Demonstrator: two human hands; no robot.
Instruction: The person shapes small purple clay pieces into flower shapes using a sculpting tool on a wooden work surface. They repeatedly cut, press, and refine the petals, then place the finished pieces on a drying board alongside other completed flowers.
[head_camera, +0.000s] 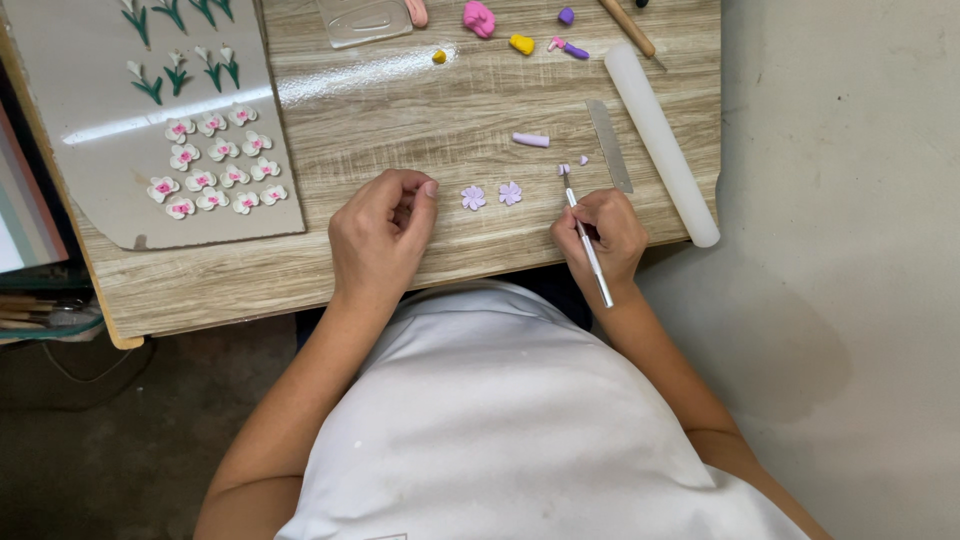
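Wooden table (400, 130): right hand (603, 232) holds tool (585, 240) near lilac flowers (492, 195).

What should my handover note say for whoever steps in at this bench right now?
Left hand: curled on the table, fingertips pinched; anything held is hidden.
Right hand: grips a thin metal tool, tip by tiny lilac bits.
Done: two lilac flowers lie between the hands; white-pink flowers fill the grey board.
Left: lilac clay roll uncut; blade and white roller lie right.
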